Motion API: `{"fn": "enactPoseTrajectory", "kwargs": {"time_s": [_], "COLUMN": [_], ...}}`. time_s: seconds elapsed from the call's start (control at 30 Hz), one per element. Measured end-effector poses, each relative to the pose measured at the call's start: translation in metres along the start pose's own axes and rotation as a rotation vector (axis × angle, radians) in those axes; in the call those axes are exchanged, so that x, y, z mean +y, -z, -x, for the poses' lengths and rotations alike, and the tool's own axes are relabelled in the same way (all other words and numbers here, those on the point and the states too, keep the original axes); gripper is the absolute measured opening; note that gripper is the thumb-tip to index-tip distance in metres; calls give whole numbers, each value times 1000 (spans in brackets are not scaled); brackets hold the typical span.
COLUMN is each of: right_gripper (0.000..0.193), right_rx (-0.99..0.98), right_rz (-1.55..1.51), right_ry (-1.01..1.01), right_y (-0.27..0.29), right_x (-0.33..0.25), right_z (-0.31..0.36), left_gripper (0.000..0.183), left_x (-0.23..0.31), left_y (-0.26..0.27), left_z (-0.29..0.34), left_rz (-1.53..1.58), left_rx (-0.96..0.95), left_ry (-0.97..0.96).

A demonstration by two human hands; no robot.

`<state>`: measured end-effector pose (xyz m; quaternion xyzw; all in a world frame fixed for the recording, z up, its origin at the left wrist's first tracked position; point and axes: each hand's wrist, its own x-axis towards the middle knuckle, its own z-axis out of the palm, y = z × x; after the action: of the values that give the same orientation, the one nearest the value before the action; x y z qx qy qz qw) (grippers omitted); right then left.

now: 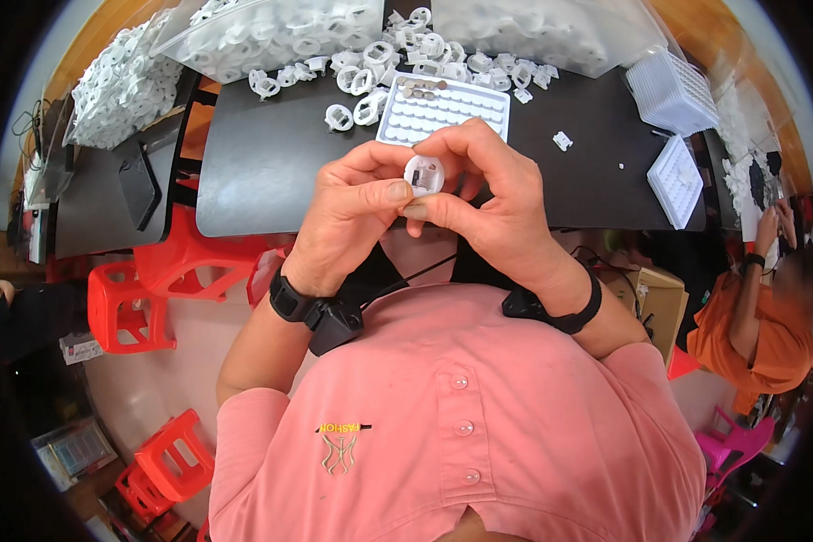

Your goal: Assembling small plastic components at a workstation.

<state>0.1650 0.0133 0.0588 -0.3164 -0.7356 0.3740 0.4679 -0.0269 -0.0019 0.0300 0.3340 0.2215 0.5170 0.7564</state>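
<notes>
Between my hands, above the near edge of the dark table, is a round white plastic housing with a recessed middle and a small dark part in it. My left hand pinches its left side between thumb and forefinger. From the right, my right hand grips the same piece, thumb at its lower rim and fingers curled behind. Just beyond my hands lies a white tray with rows of round pockets; several small brownish discs sit in its far row.
Loose white plastic rings are heaped at the table's far side before large clear bags of similar parts. Stacked white trays stand at the right. Red stools are at the left, and a person in orange sits at the right.
</notes>
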Motion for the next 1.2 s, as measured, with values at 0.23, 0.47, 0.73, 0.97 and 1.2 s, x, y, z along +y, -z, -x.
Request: {"fn": "enactPoseTrajectory", "kwargs": {"time_s": [0.23, 0.47, 0.73, 0.97, 1.2], "right_gripper": [16, 13, 13, 13, 11], "right_rx": [-62, -273, -376, -331, -290], "right_rz": [416, 694, 858, 893, 705], "right_ry": [149, 80, -73, 54, -2], "right_y": [43, 43, 28, 30, 39], "right_x": [0, 43, 42, 54, -7], "right_z": [-42, -96, -103, -100, -78], "left_gripper": [26, 25, 31, 25, 27], "left_x": [-3, -4, -5, -5, -6], "left_y": [19, 18, 24, 21, 22], "left_z": [-5, -7, -9, -11, -6], "left_rz": [148, 212, 165, 213, 262], "left_rx": [-11, 28, -14, -32, 16], "left_ry": [-98, -110, -91, -111, -147]}}
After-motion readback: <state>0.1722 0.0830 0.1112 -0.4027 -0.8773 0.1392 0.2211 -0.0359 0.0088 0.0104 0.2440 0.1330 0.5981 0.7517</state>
